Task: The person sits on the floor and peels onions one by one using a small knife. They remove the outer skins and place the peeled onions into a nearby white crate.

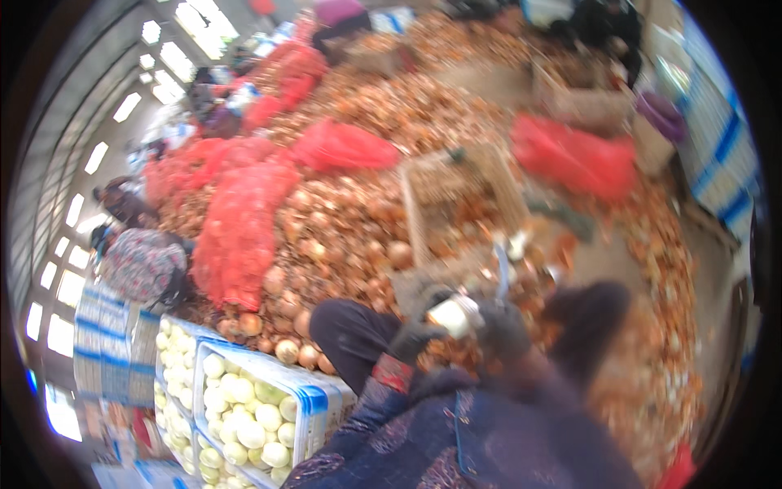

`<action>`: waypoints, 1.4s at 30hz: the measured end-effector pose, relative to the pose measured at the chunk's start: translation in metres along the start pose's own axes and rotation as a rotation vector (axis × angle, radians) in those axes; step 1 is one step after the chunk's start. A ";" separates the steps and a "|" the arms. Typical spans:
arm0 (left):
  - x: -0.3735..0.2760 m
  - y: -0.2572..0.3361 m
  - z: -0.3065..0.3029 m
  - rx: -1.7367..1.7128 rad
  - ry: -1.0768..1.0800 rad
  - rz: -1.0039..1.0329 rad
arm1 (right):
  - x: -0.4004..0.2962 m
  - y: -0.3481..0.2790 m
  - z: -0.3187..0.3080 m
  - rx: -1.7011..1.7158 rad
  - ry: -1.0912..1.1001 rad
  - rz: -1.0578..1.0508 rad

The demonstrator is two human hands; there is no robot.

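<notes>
My left hand [414,337], in a dark glove, grips a partly peeled white-fleshed onion [451,316] above my lap. My right hand [503,327], also gloved, is close against the onion's other side. A knife [502,270] with a pale blade points up and away from this right hand; its handle is hidden in the blurred fingers. Just beyond my hands stands a worn crate [415,211] with onions and loose skins inside. To the left of it spreads a heap of unpeeled brown onions [336,244].
Plastic crates of peeled onions [250,415] stand at my left. Red mesh sacks [238,232] lie beyond, with another red sack [574,159] at right. Onion skins [666,293] cover the floor. Several people, including one in a patterned top [143,266], sit around the heap.
</notes>
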State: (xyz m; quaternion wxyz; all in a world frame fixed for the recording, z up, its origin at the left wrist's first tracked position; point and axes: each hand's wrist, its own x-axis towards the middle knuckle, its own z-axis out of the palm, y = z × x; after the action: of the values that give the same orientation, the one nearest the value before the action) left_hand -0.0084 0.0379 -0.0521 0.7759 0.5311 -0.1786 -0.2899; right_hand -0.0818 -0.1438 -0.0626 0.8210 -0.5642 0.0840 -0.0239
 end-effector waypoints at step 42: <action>0.001 0.044 0.056 -0.074 0.049 0.026 | 0.011 -0.053 0.001 0.736 -0.202 0.121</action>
State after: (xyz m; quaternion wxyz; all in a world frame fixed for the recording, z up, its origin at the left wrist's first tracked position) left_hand -0.0291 0.0088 0.0100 0.8029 0.5066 -0.1556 -0.2731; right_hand -0.0679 -0.1638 -0.0144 0.9727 -0.2253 0.0218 0.0516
